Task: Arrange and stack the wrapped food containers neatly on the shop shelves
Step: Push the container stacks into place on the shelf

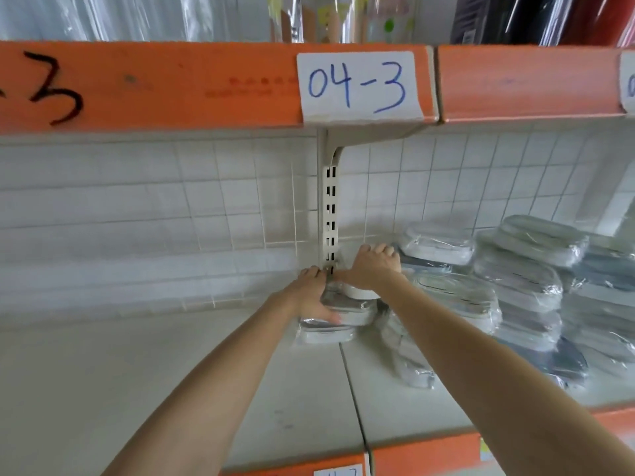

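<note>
A small stack of plastic-wrapped food containers (347, 316) stands at the back of the shelf, by the slotted upright (330, 218). My left hand (314, 293) grips its left side, thumb along the front. My right hand (372, 267) lies over the top of the stack, fingers curled over its far edge. To the right, more wrapped containers (529, 280) are piled loosely in several leaning stacks, and one (409, 359) lies tilted on the shelf in front of them.
The white shelf board (171, 379) stretches left of the stack. An orange shelf edge (171, 84) with a paper label 04-3 (359, 85) hangs overhead. A white wire grid (206, 207) backs the shelf. The orange front lip (422, 455) runs below.
</note>
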{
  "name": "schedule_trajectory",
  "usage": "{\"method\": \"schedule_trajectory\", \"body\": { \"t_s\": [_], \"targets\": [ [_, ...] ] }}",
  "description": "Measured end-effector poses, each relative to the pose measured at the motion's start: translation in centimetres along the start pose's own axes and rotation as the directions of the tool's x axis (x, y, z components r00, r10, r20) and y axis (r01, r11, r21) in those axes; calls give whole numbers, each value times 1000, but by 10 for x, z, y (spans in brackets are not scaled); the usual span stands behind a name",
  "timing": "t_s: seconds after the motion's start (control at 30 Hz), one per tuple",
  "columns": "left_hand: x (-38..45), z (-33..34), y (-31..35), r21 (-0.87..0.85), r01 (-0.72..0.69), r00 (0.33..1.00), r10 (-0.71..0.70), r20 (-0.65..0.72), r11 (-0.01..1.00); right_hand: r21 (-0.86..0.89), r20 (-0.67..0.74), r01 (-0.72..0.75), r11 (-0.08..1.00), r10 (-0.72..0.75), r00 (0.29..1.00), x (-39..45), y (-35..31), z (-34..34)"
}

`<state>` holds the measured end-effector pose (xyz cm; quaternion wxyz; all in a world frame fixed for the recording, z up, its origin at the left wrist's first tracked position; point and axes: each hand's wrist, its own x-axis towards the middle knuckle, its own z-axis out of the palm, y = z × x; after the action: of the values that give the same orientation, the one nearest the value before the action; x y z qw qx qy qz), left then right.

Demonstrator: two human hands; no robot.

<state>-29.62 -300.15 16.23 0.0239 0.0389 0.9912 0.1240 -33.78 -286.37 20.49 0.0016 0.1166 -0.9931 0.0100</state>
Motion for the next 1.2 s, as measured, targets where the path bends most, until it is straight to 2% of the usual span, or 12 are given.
{"method": "schedule_trajectory", "body": {
  "t_s": [0.2, 0.4, 0.57, 0.7, 0.8, 0.93, 1.0, 1.1, 1.2],
  "targets": [
    [-15, -25, -5, 32, 20, 999, -20, -27, 999, 42, 1, 76, 996, -76, 997, -8, 7, -19],
    [-72, -43, -59, 55, 212, 977, -209, -45, 976, 60, 75, 239, 969, -243, 967, -29, -19, -17],
    [-133, -31, -97, 64, 409, 910, -402, -101, 910, 89, 62, 399, 913, -405, 912, -56, -72, -1],
    [-175, -12, -115, 152, 526, 850, -523, -63, 837, 129, 142, 569, 812, -583, 800, -76, -103, 24],
    [-192, 2, -125, 178, 610, 792, -602, -99, 773, 179, 152, 624, 761, -648, 747, -86, -114, 37],
    [-192, 7, -122, 258, 718, 690, -709, -144, 646, 209, 181, 630, 748, -663, 727, -92, -120, 47],
    [-187, 10, -119, 269, 718, 690, -707, -152, 642, 215, 183, 635, 742, -669, 720, -93, -119, 49],
    [-180, 22, -116, 223, 673, 739, -654, -162, 705, 219, 201, 650, 728, -685, 700, -93, -114, 52],
    [-177, 29, -115, 132, 686, 727, -670, -148, 715, 155, 238, 691, 706, -705, 668, -97, -103, 65]
  ]
}}
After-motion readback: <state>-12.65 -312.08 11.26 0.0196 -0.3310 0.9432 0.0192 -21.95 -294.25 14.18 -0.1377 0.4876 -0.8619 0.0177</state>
